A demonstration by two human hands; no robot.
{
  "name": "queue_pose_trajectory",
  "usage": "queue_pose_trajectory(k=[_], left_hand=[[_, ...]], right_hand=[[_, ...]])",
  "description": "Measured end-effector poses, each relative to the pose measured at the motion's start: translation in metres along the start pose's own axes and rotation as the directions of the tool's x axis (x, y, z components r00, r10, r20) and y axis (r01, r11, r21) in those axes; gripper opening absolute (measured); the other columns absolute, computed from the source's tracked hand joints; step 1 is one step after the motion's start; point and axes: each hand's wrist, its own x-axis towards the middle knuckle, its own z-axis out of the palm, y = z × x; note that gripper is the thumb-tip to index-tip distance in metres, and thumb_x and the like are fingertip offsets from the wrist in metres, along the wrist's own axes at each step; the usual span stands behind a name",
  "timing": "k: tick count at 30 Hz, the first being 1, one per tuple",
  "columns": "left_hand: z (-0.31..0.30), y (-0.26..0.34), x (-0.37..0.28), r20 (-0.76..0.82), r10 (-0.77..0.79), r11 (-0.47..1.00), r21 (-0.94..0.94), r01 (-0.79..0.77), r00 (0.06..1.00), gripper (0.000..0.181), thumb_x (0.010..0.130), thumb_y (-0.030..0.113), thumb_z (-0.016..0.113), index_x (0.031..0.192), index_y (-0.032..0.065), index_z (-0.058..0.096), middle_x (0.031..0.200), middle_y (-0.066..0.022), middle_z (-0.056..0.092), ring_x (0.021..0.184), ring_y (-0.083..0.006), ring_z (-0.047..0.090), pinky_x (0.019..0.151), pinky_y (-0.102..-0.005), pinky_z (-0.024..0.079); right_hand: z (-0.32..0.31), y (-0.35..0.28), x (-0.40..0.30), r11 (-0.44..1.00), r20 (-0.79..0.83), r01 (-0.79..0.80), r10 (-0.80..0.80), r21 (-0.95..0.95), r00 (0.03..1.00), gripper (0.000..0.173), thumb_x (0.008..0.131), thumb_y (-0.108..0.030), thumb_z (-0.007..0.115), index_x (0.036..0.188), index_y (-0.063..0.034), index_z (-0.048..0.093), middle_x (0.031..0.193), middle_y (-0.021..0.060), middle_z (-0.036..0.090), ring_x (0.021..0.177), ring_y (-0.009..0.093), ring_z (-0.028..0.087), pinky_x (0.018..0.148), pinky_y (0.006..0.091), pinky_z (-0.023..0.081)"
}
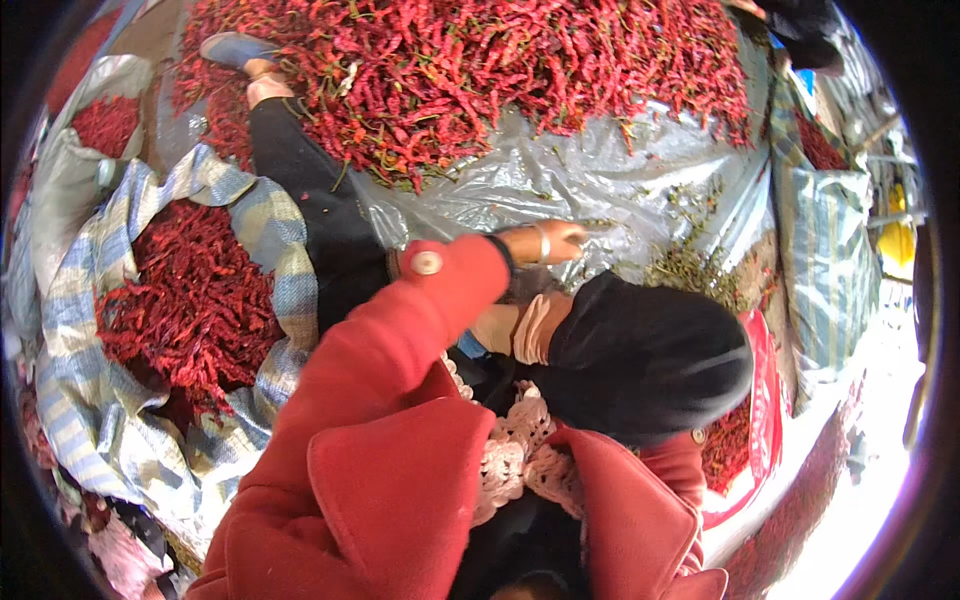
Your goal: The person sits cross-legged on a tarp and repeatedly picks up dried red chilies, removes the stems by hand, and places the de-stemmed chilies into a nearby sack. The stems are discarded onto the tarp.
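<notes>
My left hand (553, 241), with a pale bangle at the wrist, reaches across in front of me over a clear plastic sheet (600, 169). Its fingers are bent and blurred; a thin stem shows near the fingertips, but whether they hold it is unclear. My right hand is out of view, its red sleeve running down behind my bent knee (675, 360). Beyond the left hand spreads a large heap of red chillies (510, 67) with some green stems. Loose green stems and bits (690, 270) lie on the sheet to the right of that hand.
At left stands an open striped woven sack (289, 255) of dried red chillies (199, 307), with a paler sack (60, 202) behind it. A red bag (765, 390) with chillies is beside my knee. A striped sack (829, 262) stands at right. A person in dark clothing (806, 30) is far right.
</notes>
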Motion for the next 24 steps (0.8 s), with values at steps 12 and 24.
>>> queue_pose_trajectory(k=[12, 24], left_hand=[[0.008, 0.035, -0.139, 0.456, -0.465, 0.709, 0.705, 0.011, 0.759, 0.027, 0.083, 0.020, 0.045, 0.102, 0.0037, 0.053, 0.092, -0.0166, 0.059, 0.083, -0.0283, 0.058, 0.070, -0.0376, 0.045], [0.018, 0.078, -0.036, -0.035, 0.148, 0.268, -0.960, -0.074, 0.988, 0.036, 0.081, 0.014, 0.050, 0.114, 0.0006, 0.046, 0.110, -0.0136, 0.053, 0.102, -0.0251, 0.052, 0.085, -0.0353, 0.042]], right_hand=[[0.184, -0.017, -0.006, 0.424, 0.578, 0.893, -0.695, -0.150, 0.427, 0.043, 0.082, -0.034, 0.044, 0.121, -0.0158, 0.043, 0.135, 0.0020, 0.031, 0.126, 0.022, 0.024, 0.101, 0.0460, 0.016], [0.056, 0.015, -0.027, 0.718, 0.369, 0.518, -0.375, -0.465, 0.850, 0.045, 0.081, -0.033, 0.045, 0.122, -0.0154, 0.042, 0.133, 0.0021, 0.033, 0.125, 0.022, 0.026, 0.100, 0.0465, 0.017]])
